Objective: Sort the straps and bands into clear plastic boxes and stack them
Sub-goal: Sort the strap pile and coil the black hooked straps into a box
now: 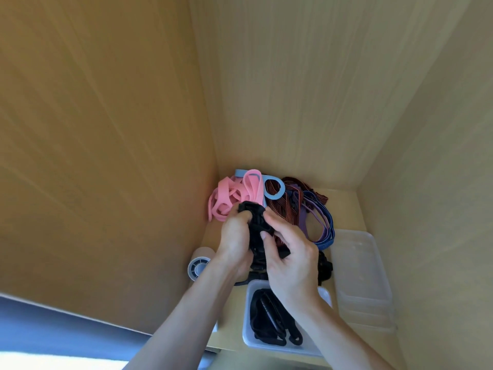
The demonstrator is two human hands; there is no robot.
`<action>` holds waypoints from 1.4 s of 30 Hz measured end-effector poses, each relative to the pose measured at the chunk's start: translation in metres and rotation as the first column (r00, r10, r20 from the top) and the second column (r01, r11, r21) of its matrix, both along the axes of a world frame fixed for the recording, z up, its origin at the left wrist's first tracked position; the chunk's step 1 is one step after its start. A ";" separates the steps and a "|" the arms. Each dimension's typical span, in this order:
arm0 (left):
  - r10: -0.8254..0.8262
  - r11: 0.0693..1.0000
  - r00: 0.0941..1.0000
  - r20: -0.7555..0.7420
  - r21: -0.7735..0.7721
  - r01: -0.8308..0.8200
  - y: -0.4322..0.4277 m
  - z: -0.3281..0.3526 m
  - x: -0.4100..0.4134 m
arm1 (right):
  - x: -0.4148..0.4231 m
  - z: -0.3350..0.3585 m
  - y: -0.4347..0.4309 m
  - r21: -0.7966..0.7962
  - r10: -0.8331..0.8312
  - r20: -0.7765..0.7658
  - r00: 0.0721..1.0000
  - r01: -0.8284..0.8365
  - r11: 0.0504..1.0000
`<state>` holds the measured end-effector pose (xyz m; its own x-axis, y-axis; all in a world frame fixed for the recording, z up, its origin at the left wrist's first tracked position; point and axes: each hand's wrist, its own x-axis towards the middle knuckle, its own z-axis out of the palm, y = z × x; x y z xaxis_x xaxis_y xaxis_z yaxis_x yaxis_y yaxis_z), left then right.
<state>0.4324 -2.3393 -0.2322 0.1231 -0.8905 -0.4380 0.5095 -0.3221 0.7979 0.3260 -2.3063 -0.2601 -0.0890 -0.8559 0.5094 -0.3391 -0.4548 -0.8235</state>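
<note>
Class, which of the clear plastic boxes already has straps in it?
The box nearest the camera, holding black straps; the stacked boxes to its right show nothing inside.

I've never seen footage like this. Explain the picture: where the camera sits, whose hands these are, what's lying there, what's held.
There is no machine here. One camera, worn on a person's head, looks down into a wooden cupboard, so the two bare arms are the wearer's own. The left hand and right hand both grip a black strap above the shelf. Behind them lies a tangle: pink bands, a pale blue band, red striped straps and purple and blue ones. Nearest the camera, a clear box holds other black straps. Empty clear boxes sit to its right, and a roll lies at the left.
</note>
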 end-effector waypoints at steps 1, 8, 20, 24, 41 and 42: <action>-0.002 1.000 1.000 -0.017 0.005 0.002 0.000 0.000 0.000 | 0.002 -0.001 0.002 -0.017 0.002 -0.018 1.000 -0.002 1.000; 0.017 0.996 0.959 -0.283 -0.078 -0.041 0.007 -0.002 -0.005 | 0.003 -0.007 0.024 0.004 0.106 -0.177 0.978 -0.107 0.994; -0.144 0.987 0.906 -0.398 0.008 0.160 0.021 -0.020 -0.025 | -0.028 -0.014 0.032 0.111 0.001 -0.254 0.967 0.028 0.993; -0.180 0.982 0.876 -0.448 -0.026 0.188 0.024 -0.024 -0.029 | -0.037 -0.016 0.038 0.139 -0.018 -0.183 0.983 0.044 0.989; -0.407 0.910 0.866 -0.291 -0.046 0.412 0.063 -0.060 -0.058 | -0.075 -0.045 0.089 0.322 -0.142 0.032 0.989 0.125 0.939; -0.418 0.905 0.861 -0.288 -0.050 0.423 0.065 -0.062 -0.058 | -0.076 -0.046 0.091 0.280 -0.141 -0.047 0.989 0.148 0.949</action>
